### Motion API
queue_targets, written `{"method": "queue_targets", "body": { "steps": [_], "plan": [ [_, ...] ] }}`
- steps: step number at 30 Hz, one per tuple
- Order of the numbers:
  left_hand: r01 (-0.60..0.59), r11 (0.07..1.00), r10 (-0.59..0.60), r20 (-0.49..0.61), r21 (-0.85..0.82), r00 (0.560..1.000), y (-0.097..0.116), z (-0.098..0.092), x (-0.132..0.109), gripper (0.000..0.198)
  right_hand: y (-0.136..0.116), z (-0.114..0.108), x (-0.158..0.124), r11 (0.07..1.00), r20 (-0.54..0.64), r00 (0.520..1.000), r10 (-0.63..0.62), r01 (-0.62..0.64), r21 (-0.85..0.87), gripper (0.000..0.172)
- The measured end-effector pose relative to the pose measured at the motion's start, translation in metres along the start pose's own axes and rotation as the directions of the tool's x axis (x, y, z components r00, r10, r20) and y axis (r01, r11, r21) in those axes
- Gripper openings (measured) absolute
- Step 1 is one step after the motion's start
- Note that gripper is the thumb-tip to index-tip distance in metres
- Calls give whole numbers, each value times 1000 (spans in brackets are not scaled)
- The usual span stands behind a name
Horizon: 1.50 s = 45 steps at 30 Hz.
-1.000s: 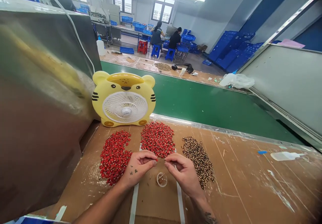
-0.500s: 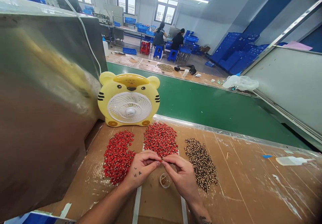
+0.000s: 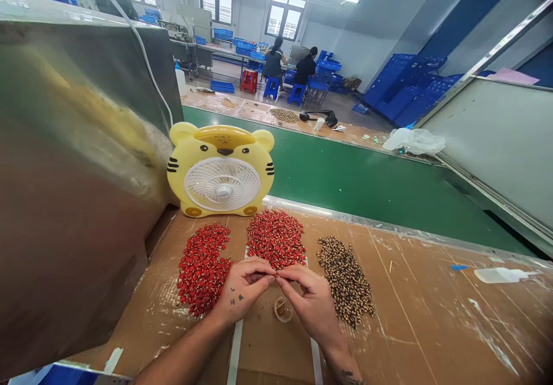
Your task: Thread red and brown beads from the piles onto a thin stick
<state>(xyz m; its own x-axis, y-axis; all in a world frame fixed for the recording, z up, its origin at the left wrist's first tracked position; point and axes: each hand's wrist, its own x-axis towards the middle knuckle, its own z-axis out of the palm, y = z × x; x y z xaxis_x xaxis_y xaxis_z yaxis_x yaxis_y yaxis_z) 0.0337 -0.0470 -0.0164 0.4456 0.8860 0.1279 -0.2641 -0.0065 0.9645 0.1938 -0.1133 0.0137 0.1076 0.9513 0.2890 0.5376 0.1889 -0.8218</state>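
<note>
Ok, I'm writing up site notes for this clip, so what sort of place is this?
Probably a factory workshop doing small-parts handwork: a long green conveyor belt runs along the bench, blue plastic crates stand stacked beyond it, and heaps of small red pieces lie on the bench.

The left hand (image 3: 244,287) and right hand (image 3: 311,305) meet in a pinch, holding something too small to tell, above a small cup (image 3: 282,309). Red beads (image 3: 276,240) lie far, more red beads (image 3: 203,270) left, speckled beads (image 3: 345,281) right.
</note>
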Motion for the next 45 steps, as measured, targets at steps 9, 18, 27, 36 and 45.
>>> {"method": "queue_targets", "body": {
  "steps": [9,18,27,36,45],
  "plan": [
    [-2,999,2,-8,40,1000,3,-1,1,6,0,-2,-2,997,21,999,35,-36,64,12],
    [97,995,-97,-39,12,995,1,1,-3,3,0,-1,-3,996,63,996,65,-68,53,14],
    [14,986,-14,0,163,1000,0,-2,-4,5,6,2,-3,998,73,996,55,-58,32,14],
    [-46,985,45,4,165,999,0,-3,3,11,19,-8,7,990,-4,993,120,-120,-67,16],
    [-38,964,57,-66,262,996,7,-11,5,9,37,-22,25,942,42,995,86,-67,-327,15]
  ]
}}
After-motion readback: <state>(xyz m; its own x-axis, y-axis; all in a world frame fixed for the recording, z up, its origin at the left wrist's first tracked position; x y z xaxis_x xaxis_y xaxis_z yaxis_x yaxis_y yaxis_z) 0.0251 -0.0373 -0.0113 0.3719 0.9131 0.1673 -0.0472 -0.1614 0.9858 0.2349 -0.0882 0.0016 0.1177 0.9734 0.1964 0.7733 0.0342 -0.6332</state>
